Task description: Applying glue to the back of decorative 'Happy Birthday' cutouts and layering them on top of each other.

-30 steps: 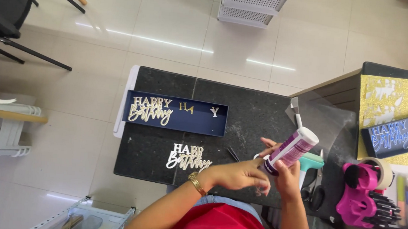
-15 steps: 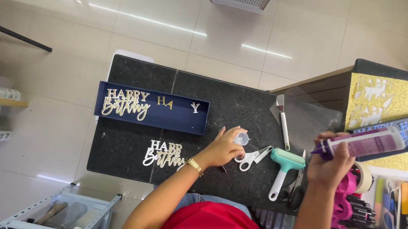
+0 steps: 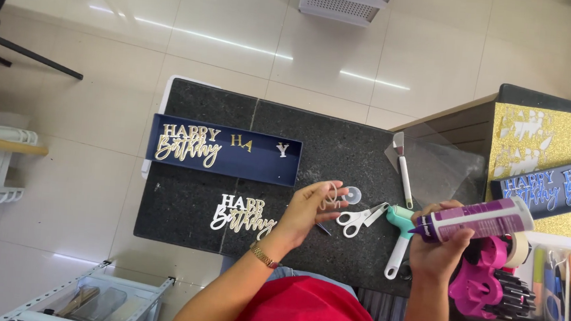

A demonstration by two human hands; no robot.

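two hands working: left hand (image 3: 312,210) pinching a cutout letter (image 3: 329,196), right hand (image 3: 438,250) gripping purple glue bottle (image 3: 474,220); navy tray (image 3: 258,168) centre-left holding letters (image 3: 188,143).

A dark speckled stone table (image 3: 180,206) is standing on a pale tiled floor (image 3: 241,35). A long navy strip (image 3: 258,165) with gold and white cut-out letters is lying across its far part. Nearer, a loose white and gold cut-out greeting (image 3: 242,215) is resting directly on the stone. To the right, white-handled scissors (image 3: 357,218) are lying just beside a teal and white tool (image 3: 398,241), and a small scraper with a white handle (image 3: 403,171) is lying beyond them, partly on a clear sheet (image 3: 441,167).
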